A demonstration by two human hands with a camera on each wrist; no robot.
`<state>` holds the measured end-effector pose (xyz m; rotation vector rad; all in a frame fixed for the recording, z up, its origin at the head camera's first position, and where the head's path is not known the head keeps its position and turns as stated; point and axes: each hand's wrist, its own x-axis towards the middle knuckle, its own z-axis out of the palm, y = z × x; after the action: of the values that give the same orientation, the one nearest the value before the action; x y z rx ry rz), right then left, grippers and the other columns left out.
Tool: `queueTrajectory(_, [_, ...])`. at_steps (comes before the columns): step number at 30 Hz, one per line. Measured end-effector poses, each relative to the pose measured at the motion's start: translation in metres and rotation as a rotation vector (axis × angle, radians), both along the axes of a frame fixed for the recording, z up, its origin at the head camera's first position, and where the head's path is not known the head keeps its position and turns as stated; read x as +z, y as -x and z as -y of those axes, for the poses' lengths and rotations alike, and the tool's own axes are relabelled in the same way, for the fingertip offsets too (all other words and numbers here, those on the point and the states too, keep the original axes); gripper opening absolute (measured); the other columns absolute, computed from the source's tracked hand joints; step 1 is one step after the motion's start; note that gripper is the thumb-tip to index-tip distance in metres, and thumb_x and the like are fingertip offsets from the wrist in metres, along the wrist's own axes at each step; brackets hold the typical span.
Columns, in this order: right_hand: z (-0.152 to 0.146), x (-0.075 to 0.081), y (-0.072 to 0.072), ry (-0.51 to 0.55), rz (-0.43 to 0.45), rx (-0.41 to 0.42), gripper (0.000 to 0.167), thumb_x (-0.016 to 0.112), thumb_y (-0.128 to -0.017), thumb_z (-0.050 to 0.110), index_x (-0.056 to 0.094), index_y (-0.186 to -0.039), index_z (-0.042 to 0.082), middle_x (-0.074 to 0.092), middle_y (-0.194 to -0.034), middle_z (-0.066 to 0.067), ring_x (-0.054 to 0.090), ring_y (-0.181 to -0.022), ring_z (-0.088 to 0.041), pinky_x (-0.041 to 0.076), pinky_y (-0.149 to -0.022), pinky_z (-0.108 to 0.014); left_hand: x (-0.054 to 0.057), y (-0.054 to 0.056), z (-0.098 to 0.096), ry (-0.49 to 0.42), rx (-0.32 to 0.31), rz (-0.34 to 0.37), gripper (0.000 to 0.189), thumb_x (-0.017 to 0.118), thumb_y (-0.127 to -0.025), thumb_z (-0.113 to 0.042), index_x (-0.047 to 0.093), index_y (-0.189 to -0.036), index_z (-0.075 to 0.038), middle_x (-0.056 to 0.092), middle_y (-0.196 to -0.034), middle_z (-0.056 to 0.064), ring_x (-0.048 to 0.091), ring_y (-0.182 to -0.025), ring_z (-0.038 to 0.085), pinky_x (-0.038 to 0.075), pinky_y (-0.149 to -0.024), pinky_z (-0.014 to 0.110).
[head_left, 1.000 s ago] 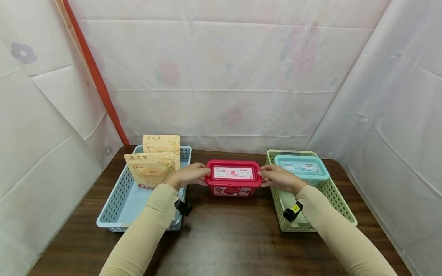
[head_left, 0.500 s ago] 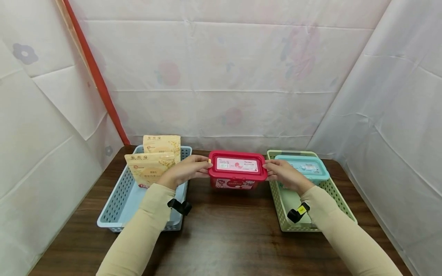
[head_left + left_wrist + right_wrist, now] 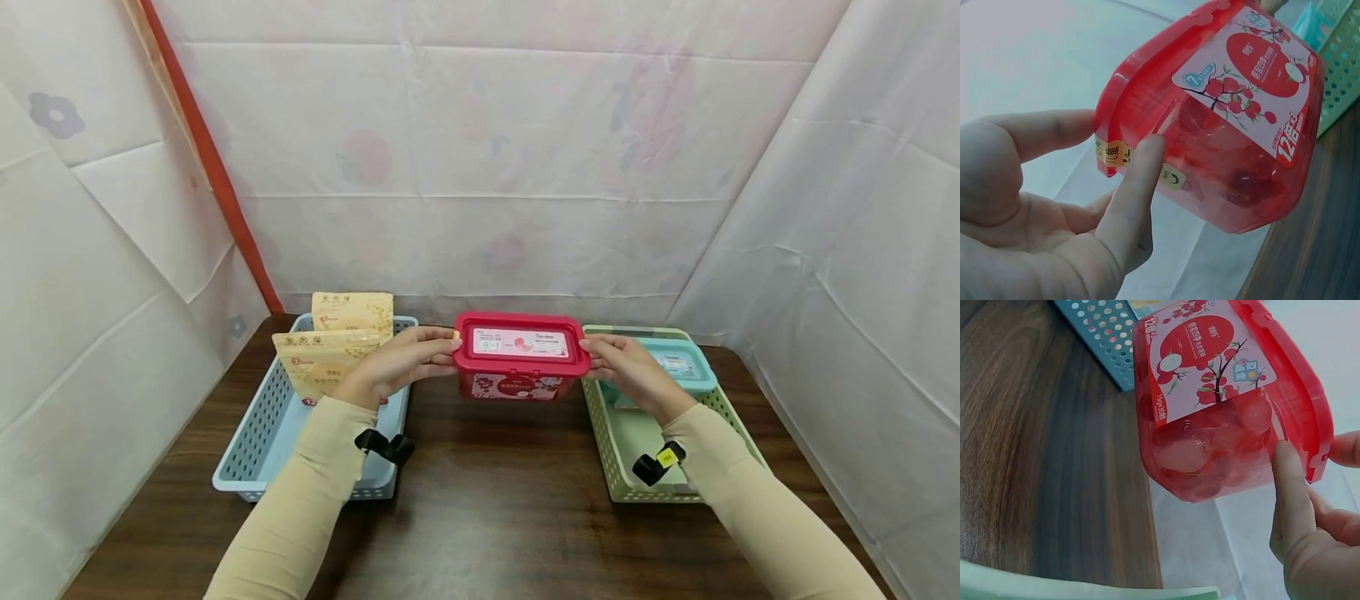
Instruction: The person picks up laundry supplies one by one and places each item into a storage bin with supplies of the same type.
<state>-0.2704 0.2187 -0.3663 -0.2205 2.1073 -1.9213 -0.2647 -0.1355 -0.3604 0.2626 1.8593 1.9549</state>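
Observation:
A red lidded plastic tub [image 3: 521, 387] with a pink label hangs above the table, between my two hands. My left hand [image 3: 401, 362] pinches its left end. At the other end, my right hand [image 3: 633, 375] grips it the same way. In the left wrist view, the thumb and fingers of my left hand [image 3: 1054, 250] lie at the lid rim and side wall of the tub [image 3: 1229, 181]. Through the translucent wall of the tub [image 3: 1210, 469] in the right wrist view, rounded, capsule-like contents show. Fingers of my right hand [image 3: 1322, 562] press the end below the lid.
On the left, a blue basket [image 3: 236, 475] holds two yellow pouches [image 3: 322, 358] standing upright. A green basket [image 3: 611, 475] on the right holds a teal lidded tub [image 3: 686, 367], partly behind my right hand. White cloth [image 3: 465, 125] hangs behind the wooden table [image 3: 502, 500].
Both hands have raised the red tub off the table, with a slight shift to the right. The baskets and what is in them have stayed put.

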Motion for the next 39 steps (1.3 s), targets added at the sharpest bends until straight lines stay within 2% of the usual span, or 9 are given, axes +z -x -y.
queueTrajectory(6, [-0.005, 0.005, -0.004, 0.021, 0.005, 0.004, 0.055, 0.059, -0.103, 0.025, 0.046, -0.139, -0.014, 0.070, -0.101, -0.006, 0.068, -0.086, -0.013, 0.057, -0.081, -0.027, 0.005, -0.003, -0.003, -0.024, 0.004, 0.013, 0.055, 0.057, -0.103, -0.016, 0.035, -0.146, 0.010, 0.053, -0.134, 0.024, 0.065, -0.097, 0.019, 0.051, -0.098, 0.040])
queueTrajectory(13, [-0.009, 0.012, -0.008, 0.034, 0.005, 0.007, 0.056, 0.060, -0.103, 0.025, 0.044, -0.139, -0.015, 0.070, -0.101, -0.006, 0.068, -0.087, -0.014, 0.057, -0.082, -0.028, 0.011, -0.007, -0.006, -0.044, -0.013, -0.003, 0.055, 0.056, -0.104, -0.016, 0.035, -0.148, 0.009, 0.052, -0.138, 0.025, 0.066, -0.100, 0.019, 0.044, -0.104, 0.047])
queueTrajectory(20, [-0.018, 0.019, -0.012, -0.022, -0.013, -0.003, 0.059, 0.059, -0.103, 0.026, 0.041, -0.140, -0.016, 0.069, -0.103, -0.004, 0.067, -0.088, -0.013, 0.057, -0.084, -0.029, 0.015, -0.009, -0.015, -0.057, -0.044, -0.019, 0.052, 0.053, -0.105, -0.012, 0.035, -0.148, 0.010, 0.049, -0.141, 0.028, 0.066, -0.101, 0.020, 0.048, -0.101, 0.044])
queueTrajectory(25, [-0.029, 0.023, -0.015, -0.076, -0.035, -0.006, 0.061, 0.055, -0.105, 0.030, 0.041, -0.141, -0.016, 0.069, -0.103, -0.002, 0.066, -0.089, -0.012, 0.057, -0.082, -0.025, 0.016, -0.011, -0.025, -0.061, -0.052, -0.023, 0.050, 0.053, -0.105, -0.010, 0.037, -0.146, 0.011, 0.051, -0.139, 0.028, 0.067, -0.099, 0.020, 0.046, -0.102, 0.046])
queueTrajectory(30, [-0.039, 0.028, -0.019, -0.079, -0.056, 0.007, 0.059, 0.052, -0.106, 0.029, 0.040, -0.142, -0.017, 0.069, -0.102, 0.000, 0.066, -0.090, -0.011, 0.057, -0.079, -0.024, 0.019, -0.013, -0.035, -0.092, -0.070, -0.027, 0.049, 0.052, -0.105, -0.008, 0.036, -0.147, 0.011, 0.050, -0.141, 0.028, 0.066, -0.103, 0.020, 0.045, -0.104, 0.046])
queueTrajectory(35, [-0.048, 0.034, -0.021, -0.068, -0.075, 0.020, 0.056, 0.052, -0.106, 0.027, 0.043, -0.140, -0.017, 0.071, -0.104, -0.002, 0.067, -0.089, -0.013, 0.057, -0.078, -0.025, 0.021, -0.014, -0.045, -0.121, -0.082, -0.038, 0.048, 0.052, -0.105, -0.008, 0.037, -0.147, 0.011, 0.050, -0.141, 0.027, 0.066, -0.104, 0.020, 0.049, -0.101, 0.042])
queueTrajectory(39, [-0.055, 0.035, -0.023, -0.114, -0.076, 0.003, 0.057, 0.053, -0.106, 0.029, 0.041, -0.141, -0.015, 0.069, -0.103, -0.001, 0.066, -0.088, -0.012, 0.057, -0.078, -0.025, 0.020, -0.014, -0.052, -0.132, -0.090, -0.039, 0.047, 0.052, -0.104, -0.008, 0.039, -0.145, 0.011, 0.052, -0.138, 0.027, 0.066, -0.101, 0.020, 0.050, -0.099, 0.041])
